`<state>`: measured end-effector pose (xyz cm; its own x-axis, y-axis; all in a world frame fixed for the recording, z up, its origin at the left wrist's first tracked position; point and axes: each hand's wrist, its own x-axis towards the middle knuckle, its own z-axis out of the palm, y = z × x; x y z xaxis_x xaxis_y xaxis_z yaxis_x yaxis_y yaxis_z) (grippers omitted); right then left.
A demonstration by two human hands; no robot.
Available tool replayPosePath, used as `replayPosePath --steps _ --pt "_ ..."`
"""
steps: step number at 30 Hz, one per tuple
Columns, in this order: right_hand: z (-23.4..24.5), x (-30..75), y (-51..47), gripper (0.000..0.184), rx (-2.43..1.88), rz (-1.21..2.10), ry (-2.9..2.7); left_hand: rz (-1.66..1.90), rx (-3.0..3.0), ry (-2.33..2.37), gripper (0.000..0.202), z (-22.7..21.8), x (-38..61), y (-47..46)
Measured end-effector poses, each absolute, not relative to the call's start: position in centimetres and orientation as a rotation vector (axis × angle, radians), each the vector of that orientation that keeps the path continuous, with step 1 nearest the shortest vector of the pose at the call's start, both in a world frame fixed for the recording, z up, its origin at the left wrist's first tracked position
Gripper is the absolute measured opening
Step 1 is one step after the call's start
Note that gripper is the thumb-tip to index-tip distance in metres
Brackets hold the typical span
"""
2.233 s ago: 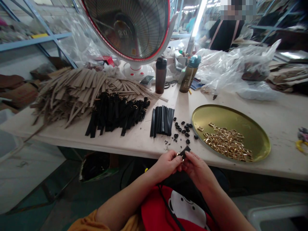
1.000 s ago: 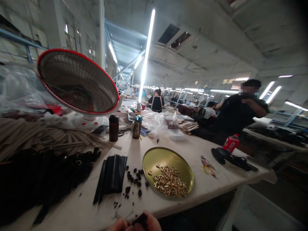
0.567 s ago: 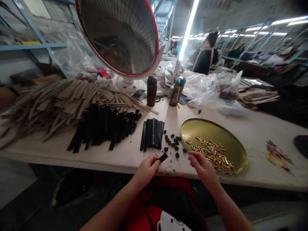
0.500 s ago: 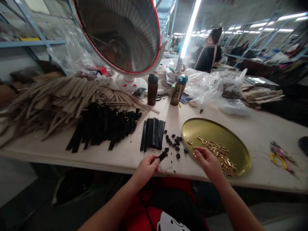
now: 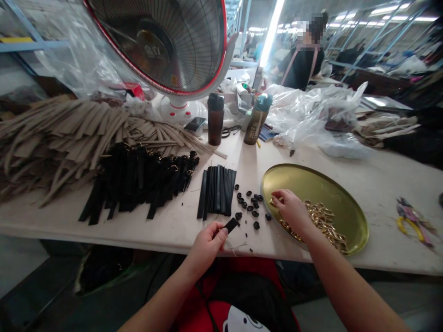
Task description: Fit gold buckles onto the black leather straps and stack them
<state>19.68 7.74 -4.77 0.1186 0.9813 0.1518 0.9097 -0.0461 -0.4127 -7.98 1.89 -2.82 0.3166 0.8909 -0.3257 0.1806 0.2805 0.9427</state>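
Note:
My left hand [image 5: 206,244] is closed on the end of a short black strap [image 5: 231,225] at the table's near edge. My right hand [image 5: 292,210] reaches into the round gold tray [image 5: 353,212], fingers curled down over the heap of small gold buckles [image 5: 325,221]; whether it holds one is hidden. Between the hands lie several small black loops [image 5: 249,205] and a neat bundle of black straps [image 5: 216,190].
A pile of finished black straps [image 5: 138,177] and a big heap of tan strips [image 5: 69,133] fill the left. A fan [image 5: 166,41], two bottles [image 5: 215,119] and plastic bags [image 5: 311,115] stand behind. Pliers [image 5: 413,221] lie far right. A co-worker [image 5: 302,55] sits beyond.
My hands came apart: the right hand left the strap and moved right into the gold tray among the buckles. The left hand keeps the strap. The view swung up and back down.

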Motion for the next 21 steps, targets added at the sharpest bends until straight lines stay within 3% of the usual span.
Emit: replayPosePath --steps 8,21 --pt "-4.4 15.6 9.8 0.02 -2.272 -0.054 -2.319 0.656 1.199 1.168 0.026 -2.6 -8.1 0.6" --pt "-3.3 16.2 9.5 0.023 -2.16 0.046 -2.34 0.675 1.205 1.172 0.023 -2.3 -8.9 -0.3"
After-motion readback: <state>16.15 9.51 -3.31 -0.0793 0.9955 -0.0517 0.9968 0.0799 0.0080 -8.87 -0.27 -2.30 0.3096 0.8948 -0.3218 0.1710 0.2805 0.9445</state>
